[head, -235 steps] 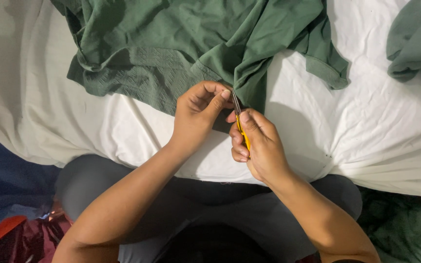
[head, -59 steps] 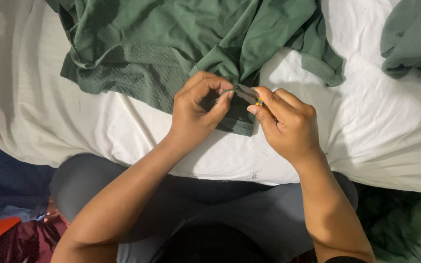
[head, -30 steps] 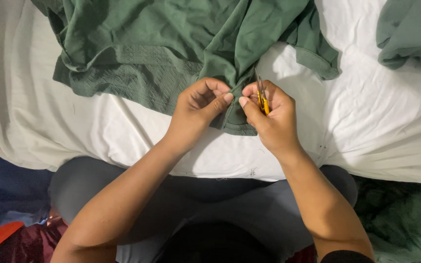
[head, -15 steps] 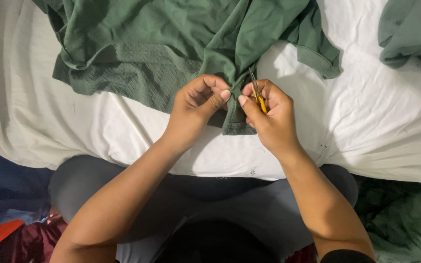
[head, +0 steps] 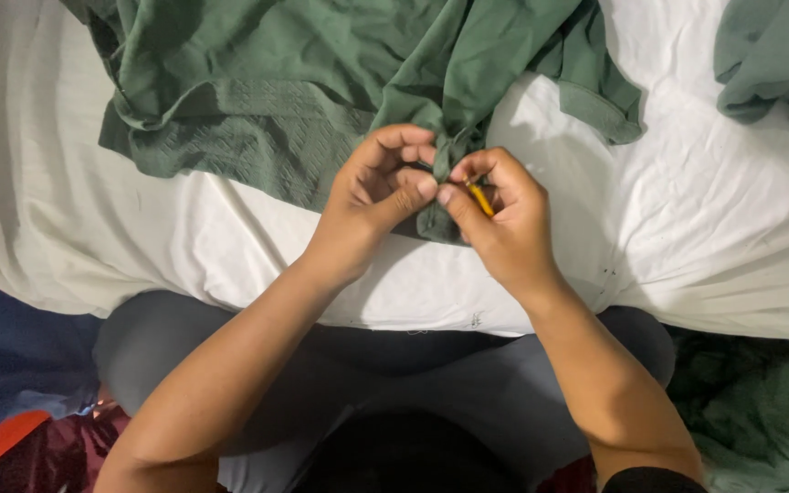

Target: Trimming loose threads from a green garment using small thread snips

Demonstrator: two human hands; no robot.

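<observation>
Green cloth (head: 303, 100) is spread in folds over a white sheet (head: 687, 228), and a bunched fold of it is drawn down to where the two hands meet. The left hand (head: 372, 196) is curled, with its thumb and fingertips (head: 424, 187) pressed together on that fold, so the cloth is pinched between them. The right hand (head: 504, 224) is set just beside it, thumb tip nearly touching the left thumb tip. A small yellow tool (head: 479, 198) is held between the right thumb and the bent right fingers; only a short yellow stretch of it is seen, and its tip is hidden behind the fingers and the fold, so what kind of tool it is cannot be told. The right fingers are closed around it. The pinched fold is placed directly between and just above both thumbs, while the rest of the cloth is laid beyond the fingertips and out past the left hand. A second piece of green fabric (head: 769, 64) is seen well apart, beyond the right hand at the sheet's far corner. Grey-clad legs (head: 431, 365) are seen beneath the forearms.
</observation>
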